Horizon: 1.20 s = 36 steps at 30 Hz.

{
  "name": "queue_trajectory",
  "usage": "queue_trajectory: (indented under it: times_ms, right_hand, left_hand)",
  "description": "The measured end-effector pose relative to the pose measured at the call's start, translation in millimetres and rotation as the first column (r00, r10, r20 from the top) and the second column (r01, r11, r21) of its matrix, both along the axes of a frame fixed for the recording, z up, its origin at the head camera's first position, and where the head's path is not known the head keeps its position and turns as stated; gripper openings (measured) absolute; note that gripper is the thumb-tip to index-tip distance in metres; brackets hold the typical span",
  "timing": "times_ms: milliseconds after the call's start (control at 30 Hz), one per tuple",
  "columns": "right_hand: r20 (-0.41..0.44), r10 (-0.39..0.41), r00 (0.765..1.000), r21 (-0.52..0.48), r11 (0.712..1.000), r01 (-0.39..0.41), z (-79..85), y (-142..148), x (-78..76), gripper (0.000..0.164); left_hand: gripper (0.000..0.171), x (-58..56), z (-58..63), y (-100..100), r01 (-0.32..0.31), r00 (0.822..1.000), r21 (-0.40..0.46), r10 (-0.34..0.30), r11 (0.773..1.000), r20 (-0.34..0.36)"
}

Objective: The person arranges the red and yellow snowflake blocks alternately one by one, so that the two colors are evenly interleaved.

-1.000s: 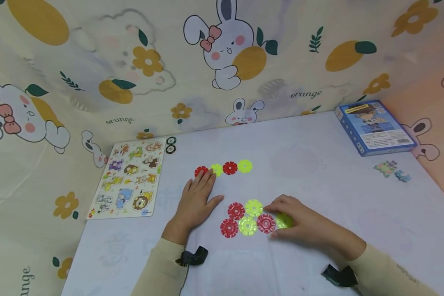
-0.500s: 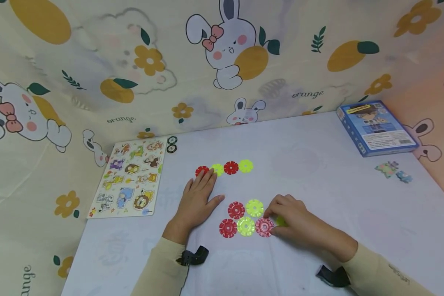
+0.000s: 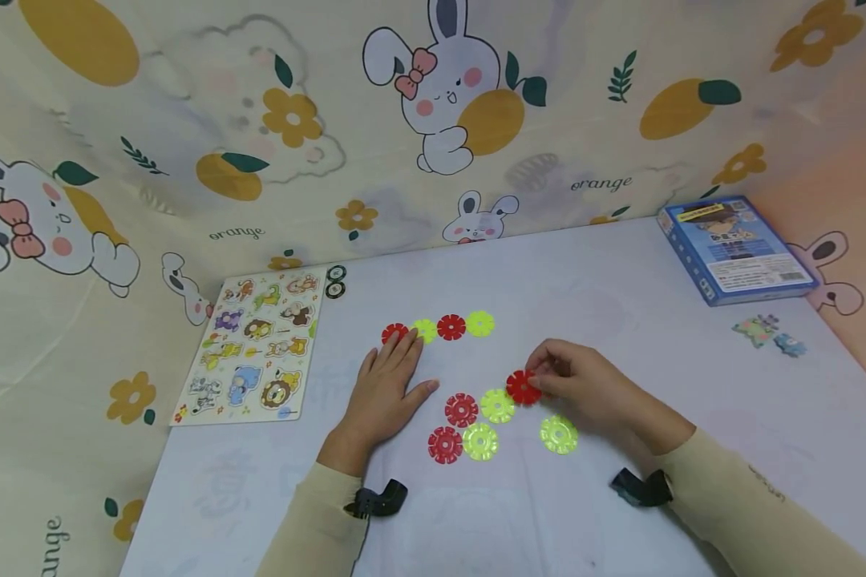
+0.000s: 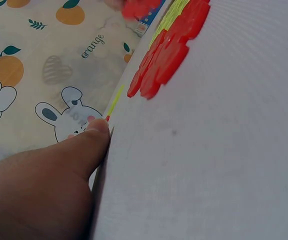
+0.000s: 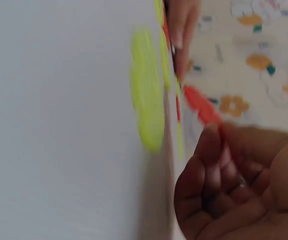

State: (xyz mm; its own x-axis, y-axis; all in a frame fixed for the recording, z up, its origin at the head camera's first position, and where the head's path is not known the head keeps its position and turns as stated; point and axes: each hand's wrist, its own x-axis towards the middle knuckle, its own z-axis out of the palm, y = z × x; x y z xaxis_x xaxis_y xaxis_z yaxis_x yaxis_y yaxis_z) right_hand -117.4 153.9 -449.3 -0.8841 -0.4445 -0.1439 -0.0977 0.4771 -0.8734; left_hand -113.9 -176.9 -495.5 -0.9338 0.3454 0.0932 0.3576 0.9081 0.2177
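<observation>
My right hand (image 3: 584, 383) pinches a red snowflake disc (image 3: 521, 388) between thumb and forefinger; the right wrist view shows the same red disc (image 5: 200, 105) tilted above the table. Flat on the table, my left hand (image 3: 384, 393) has its fingers straight, the tips touching or just beside the back row's red disc (image 3: 394, 332) and yellow-green disc (image 3: 425, 329). Closer in lie two red discs, the upper one (image 3: 461, 409) and the lower one (image 3: 445, 445), beside yellow-green discs (image 3: 480, 441). A lone yellow-green disc (image 3: 559, 434) lies below my right hand.
An animal picture board (image 3: 248, 349) lies at the left, with two small black rings (image 3: 335, 282) by its corner. At the back right are a blue box (image 3: 736, 248) and small puzzle-like pieces (image 3: 759, 328). A patterned cloth hangs behind the table.
My right hand has picked up the red disc from the lower row and moved it up, uncovering the yellow-green disc at the right. My left hand stays in place.
</observation>
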Motion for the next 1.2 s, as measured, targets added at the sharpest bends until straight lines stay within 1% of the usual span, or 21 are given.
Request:
queue_trajectory:
  times_ms: [67, 133, 200, 267, 333, 400, 467, 533, 567, 600, 667, 733, 767, 800, 833, 867, 933, 1033, 1200]
  right_hand:
    - [0.048, -0.075, 0.996, -0.019, 0.997, 0.076, -4.5, 2.9, -15.7, 0.018]
    - [0.091, -0.144, 0.985, -0.045, 0.988, 0.148, -9.5, 4.7, -30.7, 0.020]
    - [0.130, -0.196, 0.972, -0.089, 0.974, 0.208, -13.9, 5.2, -43.8, 0.022]
    - [0.146, -0.248, 0.958, -0.119, 0.957, 0.266, -16.9, 3.6, -54.1, 0.025]
    - [0.143, -0.291, 0.946, -0.142, 0.940, 0.311, -19.1, 0.7, -61.3, 0.028]
    - [0.115, -0.323, 0.940, -0.146, 0.930, 0.337, -20.0, -2.4, -64.8, 0.032]
    - [0.038, -0.339, 0.940, -0.086, 0.936, 0.341, -20.1, -5.0, -64.8, 0.036]
    - [-0.073, -0.302, 0.951, 0.002, 0.953, 0.303, -19.3, -6.8, -62.1, 0.039]
    - [-0.141, -0.261, 0.955, 0.068, 0.960, 0.272, -18.4, -7.5, -60.4, 0.041]
    - [-0.206, -0.202, 0.957, 0.155, 0.959, 0.236, -17.9, -8.0, -58.6, 0.043]
    - [-0.305, -0.070, 0.950, 0.319, 0.932, 0.172, -16.5, -9.5, -55.0, 0.048]
    - [-0.363, 0.055, 0.930, 0.458, 0.880, 0.127, -15.2, -10.9, -52.1, 0.054]
    - [-0.378, 0.105, 0.920, 0.513, 0.851, 0.114, -14.6, -11.7, -51.0, 0.056]
    - [-0.377, 0.139, 0.916, 0.555, 0.825, 0.104, -14.2, -12.6, -50.0, 0.058]
    - [-0.373, 0.156, 0.915, 0.582, 0.807, 0.099, -13.8, -13.6, -49.3, 0.059]
    - [-0.364, 0.167, 0.916, 0.597, 0.797, 0.092, -13.4, -14.8, -49.0, 0.061]
    - [-0.344, 0.186, 0.921, 0.618, 0.783, 0.073, -13.2, -17.3, -48.8, 0.063]
    - [-0.315, 0.203, 0.927, 0.636, 0.770, 0.047, -14.8, -21.0, -48.9, 0.069]
    - [-0.316, 0.213, 0.925, 0.649, 0.759, 0.047, -17.2, -26.1, -47.3, 0.076]
  left_hand:
    - [0.078, -0.1, 0.0, 0.1, 0.000, 1.000, -0.001, 0.000, 1.000, 0.001]
    - [0.078, -0.1, -0.4, 0.0, -0.002, 1.000, -0.003, 0.002, 1.000, 0.001]
    - [0.078, 0.0, -1.0, -0.1, -0.002, 1.000, -0.006, 0.002, 1.000, 0.001]
    - [0.078, 0.1, -1.6, -0.3, -0.002, 1.000, -0.009, 0.002, 1.000, 0.000]
    - [0.078, 0.1, -2.1, -0.2, 0.000, 1.000, -0.008, 0.000, 1.000, -0.001]
    - [0.078, 0.0, -2.2, 0.1, 0.002, 1.000, -0.005, -0.002, 1.000, -0.002]
    - [0.079, 0.0, -2.2, 0.3, 0.002, 1.000, -0.001, -0.002, 1.000, -0.006]
    - [0.079, 0.1, -2.3, 0.4, 0.004, 1.000, 0.004, -0.004, 1.000, -0.009]
    - [0.079, 0.1, -2.1, 0.4, 0.004, 1.000, 0.005, -0.004, 1.000, -0.011]
    - [0.079, 0.2, -2.2, 0.3, 0.004, 1.000, 0.008, -0.004, 1.000, -0.012]
    - [0.079, 0.1, -1.7, 0.5, 0.006, 1.000, 0.010, -0.005, 1.000, -0.014]
    - [0.079, -0.2, -1.3, 0.7, 0.007, 1.000, 0.010, -0.007, 1.000, -0.016]
    - [0.079, -0.2, -1.0, 0.7, 0.008, 1.000, 0.010, -0.008, 1.000, -0.018]
    - [0.079, -0.3, -0.8, 0.6, 0.008, 1.000, 0.010, -0.008, 1.000, -0.020]
    - [0.078, -0.3, -0.5, 0.6, 0.009, 1.000, 0.009, -0.009, 1.000, -0.021]
    - [0.078, -0.4, -0.3, 0.5, 0.009, 1.000, 0.009, -0.008, 1.000, -0.022]
    - [0.078, -0.1, -0.2, 0.1, 0.007, 1.000, 0.009, -0.006, 1.000, -0.022]
    - [0.078, 0.0, -0.7, 0.0, 0.003, 1.000, 0.004, -0.002, 1.000, -0.016]
    - [0.079, 0.1, -0.6, -0.1, 0.000, 1.000, -0.001, 0.000, 1.000, -0.009]
